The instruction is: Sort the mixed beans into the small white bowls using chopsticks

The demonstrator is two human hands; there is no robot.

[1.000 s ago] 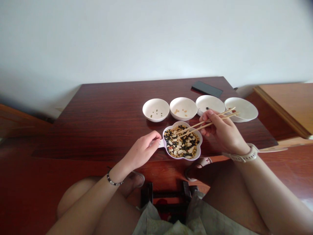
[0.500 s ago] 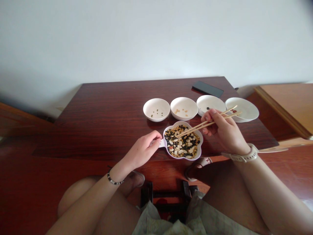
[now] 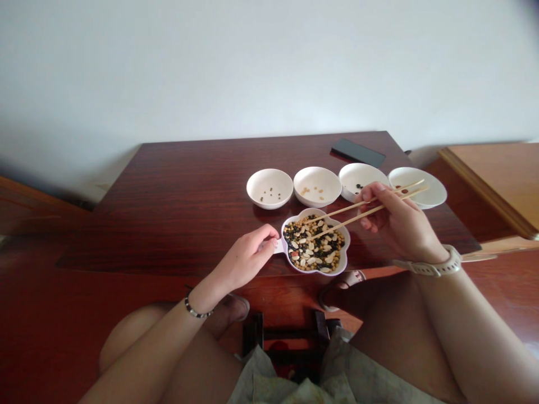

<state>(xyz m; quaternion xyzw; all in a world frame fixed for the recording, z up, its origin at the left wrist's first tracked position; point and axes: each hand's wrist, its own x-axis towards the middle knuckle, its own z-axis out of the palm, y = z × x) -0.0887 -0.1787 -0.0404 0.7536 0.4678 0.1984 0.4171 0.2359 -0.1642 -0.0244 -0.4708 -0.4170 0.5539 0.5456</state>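
The right hand point(image 3: 396, 221) holds a pair of wooden chopsticks point(image 3: 349, 221) between thumb and fingers, their tips spread apart over the mix of peanuts and beans point(image 3: 324, 255); whether the tips touch any piece is too small to tell. Their back ends cross in front of the rightmost bowl. The left hand point(image 3: 248, 252) pinches the short white handle point(image 3: 278, 246) of a scalloped, flower-shaped dish point(image 3: 346, 247), which stands at the near edge of the dark reddish-brown desk point(image 3: 181, 196) and contains that mix of black, yellow and pale pieces.

A pale watch strap point(image 3: 452, 261) circles the right wrist, a beaded bracelet point(image 3: 197, 312) the left. Beyond the dish, four white bowls run in a row: the leftmost bowl point(image 3: 269, 178) has a few small dark-green beans, the second bowl point(image 3: 318, 178) some pale yellowish pieces, the third bowl point(image 3: 360, 173) a few black beans, the rightmost bowl point(image 3: 433, 193) reddish pieces partly hidden behind the chopsticks. Behind the third bowl lies a black smartphone point(image 3: 359, 152); farther right stands a wooden cabinet point(image 3: 501, 179).
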